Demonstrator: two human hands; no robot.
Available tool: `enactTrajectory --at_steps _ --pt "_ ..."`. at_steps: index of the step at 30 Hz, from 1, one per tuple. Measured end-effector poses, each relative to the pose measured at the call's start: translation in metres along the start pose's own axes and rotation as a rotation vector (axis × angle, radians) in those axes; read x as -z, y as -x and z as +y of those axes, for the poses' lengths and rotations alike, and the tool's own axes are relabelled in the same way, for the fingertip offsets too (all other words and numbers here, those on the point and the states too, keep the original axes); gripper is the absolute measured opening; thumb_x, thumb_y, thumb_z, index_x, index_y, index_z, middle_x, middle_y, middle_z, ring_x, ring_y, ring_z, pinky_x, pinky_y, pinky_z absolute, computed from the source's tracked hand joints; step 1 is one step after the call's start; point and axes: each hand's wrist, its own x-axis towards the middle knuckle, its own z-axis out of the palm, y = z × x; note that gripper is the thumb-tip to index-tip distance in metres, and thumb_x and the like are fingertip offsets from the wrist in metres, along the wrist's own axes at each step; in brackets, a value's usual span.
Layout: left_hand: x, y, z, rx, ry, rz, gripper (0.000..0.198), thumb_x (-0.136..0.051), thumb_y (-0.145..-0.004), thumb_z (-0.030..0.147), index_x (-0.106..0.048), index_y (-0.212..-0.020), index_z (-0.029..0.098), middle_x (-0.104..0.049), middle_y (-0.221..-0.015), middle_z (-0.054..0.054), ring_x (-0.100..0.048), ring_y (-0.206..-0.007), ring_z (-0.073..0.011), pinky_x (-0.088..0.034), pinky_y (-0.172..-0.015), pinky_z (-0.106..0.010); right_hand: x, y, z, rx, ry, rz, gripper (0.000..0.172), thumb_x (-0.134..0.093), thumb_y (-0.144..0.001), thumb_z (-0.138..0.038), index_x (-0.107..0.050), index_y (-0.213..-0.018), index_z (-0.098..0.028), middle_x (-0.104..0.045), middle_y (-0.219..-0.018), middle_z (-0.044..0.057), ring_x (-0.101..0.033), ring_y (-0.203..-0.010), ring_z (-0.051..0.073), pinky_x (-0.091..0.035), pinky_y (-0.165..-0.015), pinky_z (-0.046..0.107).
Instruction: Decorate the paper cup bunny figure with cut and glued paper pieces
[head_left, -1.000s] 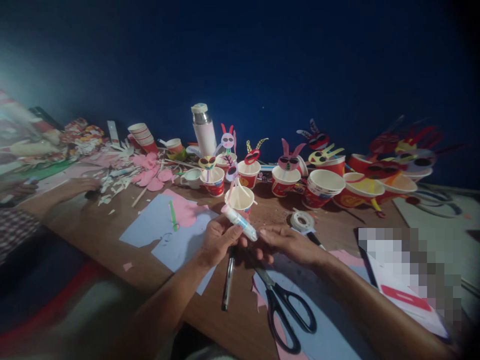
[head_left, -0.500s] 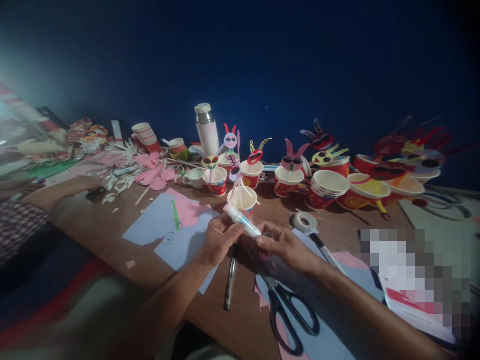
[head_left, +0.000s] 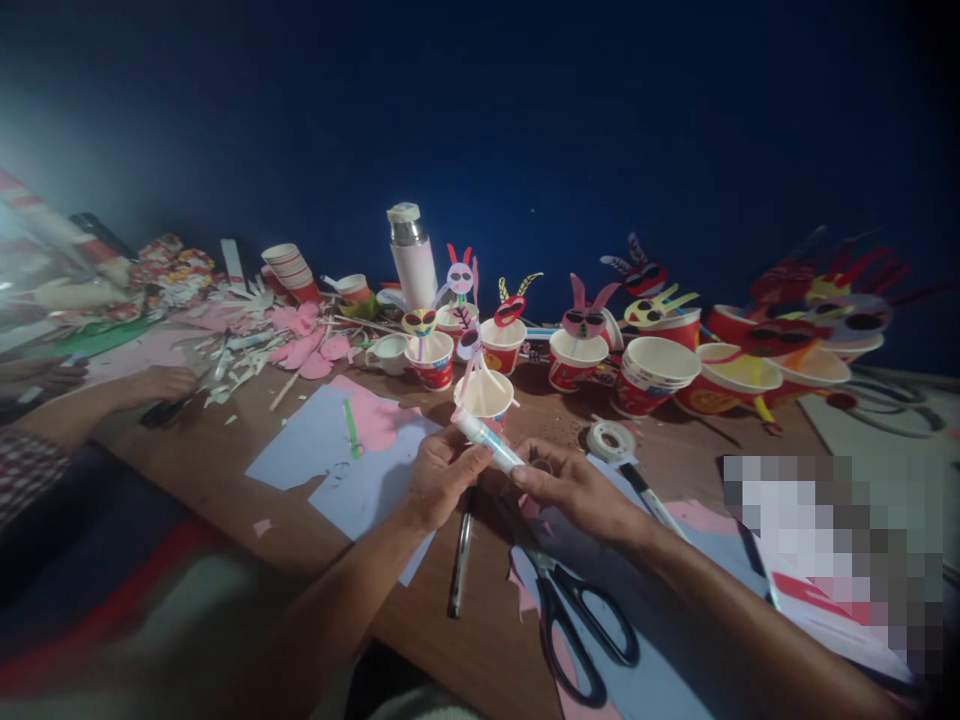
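My left hand (head_left: 441,480) is closed around a white glue stick (head_left: 489,440) with a blue label, held slanted over the table. The fingers of my right hand (head_left: 574,492) pinch the lower right end of the same stick. Just behind it stands a paper cup (head_left: 484,395) with strips and a paper face in it. Below my hands lie a dark pen (head_left: 461,560) and black-handled scissors (head_left: 581,620), the latter on blue and pink paper. A roll of white tape (head_left: 611,441) rests beyond my right hand.
Several red paper cups (head_left: 577,362) with paper faces line the back, by a pale flask (head_left: 414,270). Blue sheets (head_left: 300,440) and pink cutouts (head_left: 307,340) lie left. Another person's hand (head_left: 161,385) is at far left; a marker (head_left: 656,505) lies right.
My two hands and the glue stick stay almost in place. At the far left, the other person's hand has shifted a little to the left and toward me.
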Motion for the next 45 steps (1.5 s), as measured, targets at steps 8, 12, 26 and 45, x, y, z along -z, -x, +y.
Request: enactTrajectory --at_steps 8,12,26,45 --pt "-0.0027 0.0002 0.0030 -0.025 0.051 0.013 0.029 -0.068 -0.069 0.036 -0.066 -0.088 0.015 -0.057 -0.065 0.002 -0.032 -0.042 -0.0010 -0.027 -0.040 -0.016 -0.0004 0.0018 -0.0021 -0.043 -0.052 -0.042 0.038 -0.046 -0.083 -0.053 -0.054 -0.081 -0.016 -0.044 -0.066 -0.003 -0.038 -0.053 0.008 -0.030 -0.049 0.021" --pt "-0.0016 0.0001 0.0023 -0.019 0.071 -0.011 0.026 -0.067 -0.071 0.034 -0.066 -0.090 0.016 -0.057 -0.064 0.001 -0.036 -0.043 -0.0021 -0.032 -0.044 -0.016 0.0002 0.0007 -0.0047 -0.009 0.016 -0.014 0.036 -0.052 -0.081 -0.050 -0.053 -0.075 -0.015 -0.048 -0.066 -0.002 -0.043 -0.056 0.009 -0.032 -0.053 0.023" --pt "-0.0024 -0.0006 0.0042 -0.001 0.102 -0.012 0.025 -0.068 -0.070 0.034 -0.066 -0.088 0.017 -0.056 -0.064 0.004 -0.034 -0.041 -0.0006 -0.031 -0.043 -0.016 -0.0007 0.0022 -0.0050 0.020 0.043 -0.018 0.033 -0.054 -0.080 -0.050 -0.053 -0.079 -0.016 -0.049 -0.069 -0.002 -0.044 -0.059 0.010 -0.034 -0.055 0.023" --pt "-0.0009 -0.0017 0.0028 -0.015 0.138 -0.032 0.024 -0.066 -0.073 0.031 -0.064 -0.091 0.015 -0.051 -0.059 0.004 -0.029 -0.039 0.0008 -0.026 -0.038 -0.012 -0.0056 -0.0012 0.0005 -0.036 -0.151 -0.027 0.035 -0.047 -0.084 -0.050 -0.051 -0.077 -0.016 -0.040 -0.060 -0.005 -0.033 -0.048 0.007 -0.024 -0.044 0.020"
